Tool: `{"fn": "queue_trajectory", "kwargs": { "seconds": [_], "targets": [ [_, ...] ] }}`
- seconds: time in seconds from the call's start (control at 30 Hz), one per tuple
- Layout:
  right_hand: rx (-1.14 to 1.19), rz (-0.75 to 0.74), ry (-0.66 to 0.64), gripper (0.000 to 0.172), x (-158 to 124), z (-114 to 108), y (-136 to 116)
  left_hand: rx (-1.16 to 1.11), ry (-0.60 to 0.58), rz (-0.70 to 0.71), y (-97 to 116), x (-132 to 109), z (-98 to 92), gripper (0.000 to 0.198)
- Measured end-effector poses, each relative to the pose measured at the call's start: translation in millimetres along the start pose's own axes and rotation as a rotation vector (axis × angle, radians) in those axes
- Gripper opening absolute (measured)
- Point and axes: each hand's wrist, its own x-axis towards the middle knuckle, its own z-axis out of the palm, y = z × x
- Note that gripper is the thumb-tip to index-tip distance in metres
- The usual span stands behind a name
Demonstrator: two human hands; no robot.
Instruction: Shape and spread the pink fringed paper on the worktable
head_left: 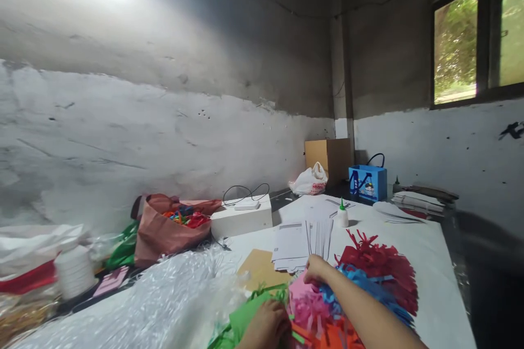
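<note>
- Heap of fringed pink, red and blue paper (380, 270) is seemingly being steadied by the right hand (317, 270), fingers buried, grip hidden.
- Left hand (266, 327) is curling onto green cut paper (244, 317); closure equally unclear.

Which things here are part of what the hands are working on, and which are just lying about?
In hand: left hand and right hand, both on the fringed coloured paper pile.
Lying about: white slit sheets, glue bottle, pink bag, white box, blue gift bag, cardboard box, plastic sheet.
</note>
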Motion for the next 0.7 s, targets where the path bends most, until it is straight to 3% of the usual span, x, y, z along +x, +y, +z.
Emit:
{"fn": "queue_trajectory", "kwargs": {
  "seconds": [0.13,0.23,0.33,0.37,0.47,0.57,0.63,0.7],
  "targets": [
    [0.082,-0.188,0.074,0.026,-3.3,-14.8,-8.4,-0.018,-0.014,-0.069,-8.3,-9.6,-11.9,0.01],
    [0.155,-0.383,0.188,0.017,-25.3,-44.0,-23.9,-0.097,0.19,-0.135,-1.4,-2.8,-25.2,0.038],
    [0.216,-0.566,0.264,0.012,-57.7,-73.1,-46.0,-0.224,0.376,-0.142,28.8,7.2,-44.3,0.073],
    [0.229,-0.619,0.278,0.014,-69.4,-81.0,-53.6,-0.275,0.402,-0.127,43.7,8.7,-51.8,0.075],
    [0.263,-0.724,0.363,0.014,-105.4,-93.9,-74.3,-0.412,0.435,-0.102,92.6,-0.3,-72.9,0.057],
    [0.302,-0.748,0.563,0.019,-145.4,-78.8,-93.0,-0.515,0.504,-0.146,130.1,-34.7,-83.2,0.052],
    [0.257,-0.841,0.657,0.018,-173.8,-48.5,-106.5,-0.68,0.558,-0.236,141.6,-69.4,-80.4,0.049],
    [0.09,-1.065,0.71,0.015,-200.4,-6.5,-121.0,-0.928,0.602,-0.35,143.8,-109.2,-72.0,0.045]
  ]
}}
